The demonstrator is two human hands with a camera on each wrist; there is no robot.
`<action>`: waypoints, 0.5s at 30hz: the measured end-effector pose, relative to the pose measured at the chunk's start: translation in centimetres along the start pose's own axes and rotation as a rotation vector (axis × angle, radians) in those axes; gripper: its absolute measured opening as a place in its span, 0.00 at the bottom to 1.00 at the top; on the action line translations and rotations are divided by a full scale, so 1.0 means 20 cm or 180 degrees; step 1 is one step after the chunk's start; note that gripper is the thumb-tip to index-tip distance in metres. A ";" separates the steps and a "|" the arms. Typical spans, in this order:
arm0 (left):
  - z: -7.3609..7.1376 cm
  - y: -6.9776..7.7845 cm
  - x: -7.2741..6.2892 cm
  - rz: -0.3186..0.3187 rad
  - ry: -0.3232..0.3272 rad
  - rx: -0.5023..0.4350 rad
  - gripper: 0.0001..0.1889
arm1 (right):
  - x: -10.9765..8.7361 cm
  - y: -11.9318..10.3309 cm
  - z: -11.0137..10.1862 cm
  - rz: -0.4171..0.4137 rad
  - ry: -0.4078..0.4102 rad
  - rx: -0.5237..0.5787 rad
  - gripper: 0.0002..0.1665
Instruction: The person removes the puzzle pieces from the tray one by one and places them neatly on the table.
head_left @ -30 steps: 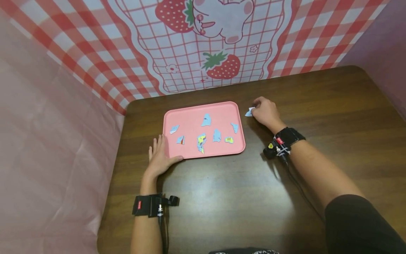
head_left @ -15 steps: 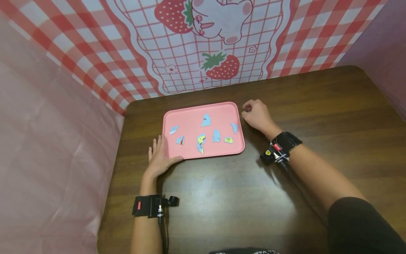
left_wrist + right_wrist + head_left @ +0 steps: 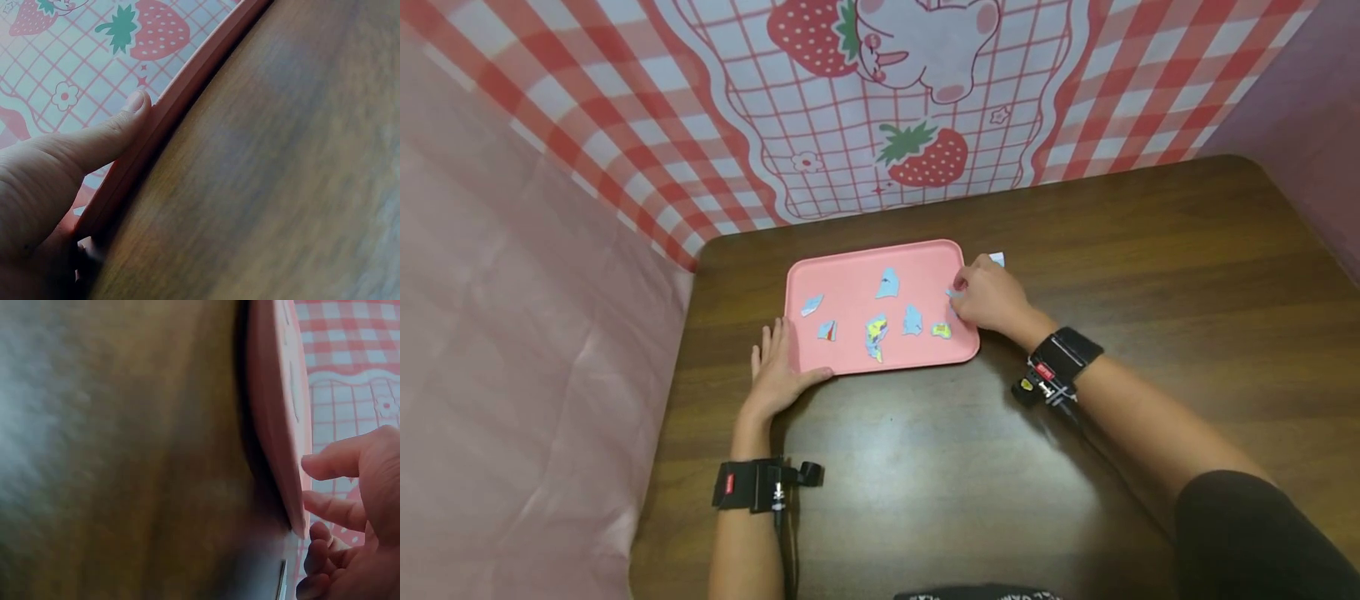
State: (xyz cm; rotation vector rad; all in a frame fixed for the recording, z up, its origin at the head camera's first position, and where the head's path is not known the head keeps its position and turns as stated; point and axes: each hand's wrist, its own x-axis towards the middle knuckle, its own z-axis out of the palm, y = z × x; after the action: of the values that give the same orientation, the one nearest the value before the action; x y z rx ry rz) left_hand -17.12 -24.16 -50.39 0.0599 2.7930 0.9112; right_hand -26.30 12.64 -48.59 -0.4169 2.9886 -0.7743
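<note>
A pink tray [image 3: 850, 265] on the table carries several torn-edged, light-blue paper-like pieces, among them a yellow-patterned one [image 3: 876, 333]. My left hand [image 3: 775, 375] rests against the tray's left front corner, fingers along the left side and thumb on the front rim. Over the tray's right rim reaches my right hand [image 3: 996, 296], its fingertips at a small blue piece [image 3: 953, 293] that they partly cover. In the right wrist view thumb and index finger stand apart, the other fingers curled; no piece shows between them. Another piece [image 3: 997, 259] lies on the table, partly behind that hand.
The brown wooden table [image 3: 925, 467] extends in front of the tray and to its right. A red-and-white checked cloth [image 3: 820, 158] with strawberries hangs behind it. Cables run from both wrist cameras along the forearms.
My right hand has left the piece on the table right of the tray and moved left and toward me, onto the tray's right edge. The left hand has stayed still.
</note>
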 end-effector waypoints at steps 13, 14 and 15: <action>0.00 -0.02 0.01 0.0000 0.0002 -0.0013 0.65 | -0.01 -0.05 0.03 0.0145 -0.0147 0.0054 0.14; 0.00 -0.02 0.01 0.0003 0.0002 -0.0012 0.66 | -0.01 -0.05 0.03 0.0147 -0.0153 0.0083 0.13; 0.00 -0.01 0.00 0.0006 0.0004 -0.0017 0.66 | -0.01 -0.05 0.03 0.0150 -0.0155 0.0109 0.14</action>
State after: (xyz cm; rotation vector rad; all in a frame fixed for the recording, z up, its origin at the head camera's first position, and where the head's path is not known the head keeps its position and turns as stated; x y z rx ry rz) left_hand -17.20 -24.36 -50.62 0.0613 2.7921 0.9192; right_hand -25.71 11.61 -48.57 -0.3575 2.9244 -0.7979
